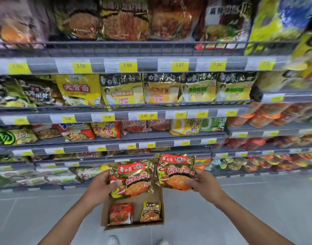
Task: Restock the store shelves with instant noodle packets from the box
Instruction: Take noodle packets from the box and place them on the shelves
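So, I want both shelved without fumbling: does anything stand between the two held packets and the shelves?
Nothing visible does. The left hand grips the left packet, the right hand the right packet, both in open air above the box; only upper shelves' front rails lie ahead.

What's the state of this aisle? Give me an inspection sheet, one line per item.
Surface: grey tiled floor, with the cardboard box standing on it.
Job's things: left packet and right packet, both gold, are held above the box; a red packet and a small gold packet lie in it.
Clutter: nothing seen.
Grippers: left hand grips the left packet; right hand grips the right packet.
Cables: nothing seen.
Surroundings: shelves stocked with noodles, with yellow price tags.
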A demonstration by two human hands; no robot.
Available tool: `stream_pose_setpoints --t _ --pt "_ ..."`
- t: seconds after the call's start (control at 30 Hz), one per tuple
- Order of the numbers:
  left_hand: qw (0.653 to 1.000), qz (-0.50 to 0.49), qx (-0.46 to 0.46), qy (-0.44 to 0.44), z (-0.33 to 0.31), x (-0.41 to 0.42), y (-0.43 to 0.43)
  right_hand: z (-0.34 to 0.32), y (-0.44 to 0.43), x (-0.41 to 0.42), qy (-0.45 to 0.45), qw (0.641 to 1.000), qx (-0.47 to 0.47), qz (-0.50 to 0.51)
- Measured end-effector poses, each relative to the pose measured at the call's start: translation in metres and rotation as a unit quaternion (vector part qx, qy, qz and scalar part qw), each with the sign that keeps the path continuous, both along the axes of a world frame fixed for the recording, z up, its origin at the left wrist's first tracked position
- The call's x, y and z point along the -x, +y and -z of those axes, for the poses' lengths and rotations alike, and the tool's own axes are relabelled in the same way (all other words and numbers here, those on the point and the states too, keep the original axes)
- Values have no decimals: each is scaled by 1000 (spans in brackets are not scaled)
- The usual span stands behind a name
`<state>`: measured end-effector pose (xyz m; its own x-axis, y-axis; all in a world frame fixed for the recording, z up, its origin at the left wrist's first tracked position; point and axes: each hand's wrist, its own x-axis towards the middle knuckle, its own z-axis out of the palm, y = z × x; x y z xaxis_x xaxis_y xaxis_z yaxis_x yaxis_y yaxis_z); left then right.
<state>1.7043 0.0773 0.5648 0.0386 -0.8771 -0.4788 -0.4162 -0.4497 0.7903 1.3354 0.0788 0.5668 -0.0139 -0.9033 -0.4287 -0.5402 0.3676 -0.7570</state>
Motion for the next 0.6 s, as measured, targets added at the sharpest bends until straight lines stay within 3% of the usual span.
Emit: stream_pose_setpoints --t 0.33,0.6 --pt "989 -48 91 104 -73 0 -4 -82 -24 14 -80 996 37 30" --pt "962 -133 95 219 -112 -18 -16 -134 -57 -14 -138 989 48 15"
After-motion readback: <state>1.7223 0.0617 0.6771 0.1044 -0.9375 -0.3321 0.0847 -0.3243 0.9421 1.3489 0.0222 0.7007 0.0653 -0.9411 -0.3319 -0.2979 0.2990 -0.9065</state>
